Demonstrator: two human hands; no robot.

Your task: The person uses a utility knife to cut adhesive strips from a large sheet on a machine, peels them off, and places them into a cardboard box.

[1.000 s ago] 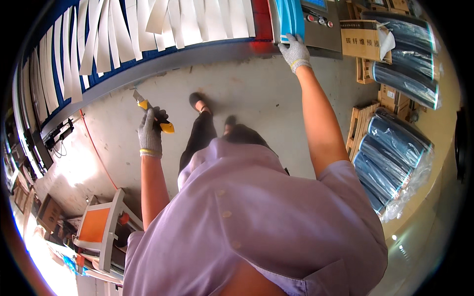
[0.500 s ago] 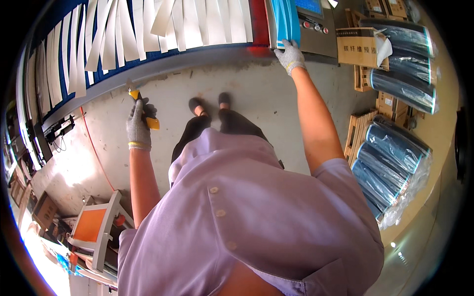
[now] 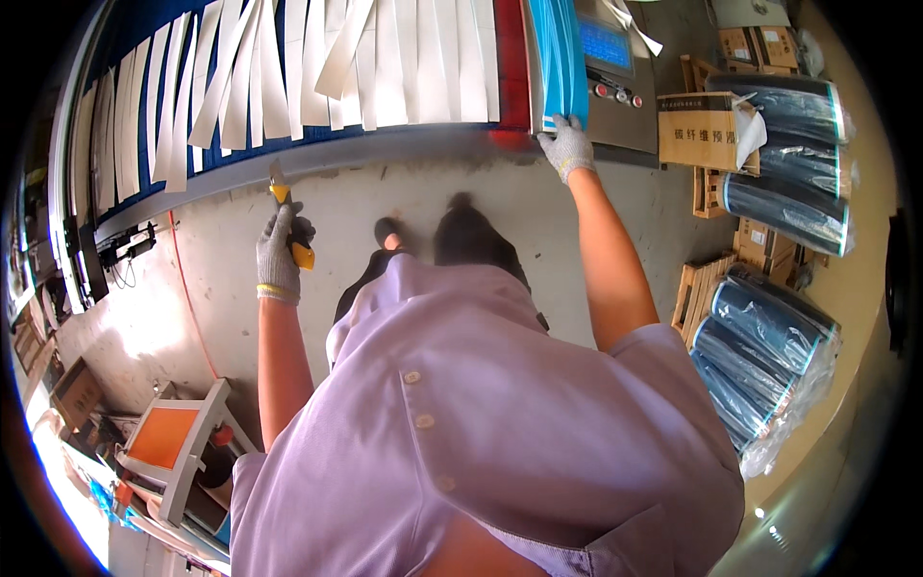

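Observation:
My left hand (image 3: 278, 252), in a grey knit glove, is closed around a yellow-and-black utility knife (image 3: 280, 193). Its blade points toward the table's front edge. Over to the right, my gloved right hand (image 3: 567, 152) grips the near ends of a stack of long blue strips (image 3: 555, 69), close to the edge; its thumb lies to the left, and what its fingers press underneath is hidden. Many off-white strips (image 3: 420, 72) lie side by side on the blue tabletop (image 3: 149, 180), some crossing others, with their ends toward me.
A control panel (image 3: 608, 50) with a keypad and round buttons adjoins the blue strips. To the right stand a cardboard box (image 3: 694, 123), plastic-wrapped dark rolls (image 3: 784, 197) and wooden pallets (image 3: 700, 293). An orange-topped stand (image 3: 165, 438) is at lower left. A red line (image 3: 192, 298) crosses the floor.
The table and strips sit lower in the picture, as my view has shifted forward. One of my feet has stepped. Both hands keep their holds.

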